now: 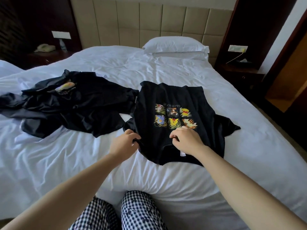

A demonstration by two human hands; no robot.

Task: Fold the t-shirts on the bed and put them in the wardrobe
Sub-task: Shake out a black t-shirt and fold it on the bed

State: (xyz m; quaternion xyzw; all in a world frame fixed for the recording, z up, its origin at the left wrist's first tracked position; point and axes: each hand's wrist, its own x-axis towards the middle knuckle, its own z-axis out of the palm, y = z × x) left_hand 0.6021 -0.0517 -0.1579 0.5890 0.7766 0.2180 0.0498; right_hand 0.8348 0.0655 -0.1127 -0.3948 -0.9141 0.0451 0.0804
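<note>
Clearly, both hands were on the same garment. The printed t-shirt (174,97), black with six small cartoon squares on its chest, lay front side up on the right half of the bed (66,163), its collar toward the person and its hem toward the headboard (141,22). One sleeve was spread out flat to the right.

The left hand (124,143) was at the near left edge of this shirt, by the shoulder. Its grip was narrow: the fingers (132,136) were curled in and pinched a small fold of the black cloth, which rose a little from the sheet at that place. The right hand (186,140) was just beside it, over the cloth between the print and the collar opening. Its grip was also narrow, with the fingertips bent and gathered together on the fabric, pinching it. The thumb of this hand was hidden, so how much cloth it held could not be told. A white label (181,153) showed at the collar, under the right wrist.

To the left of the printed shirt, touching its left side, a heap of dark t-shirts (79,103) lay crumpled and not folded. A white pillow (176,44) stood against the headboard, well apart from the clothes. On the far left nightstand there were a telephone (44,47) and a bottle (63,45). The checked trousers (139,211) of the person pressed against the near edge of the bed.
</note>
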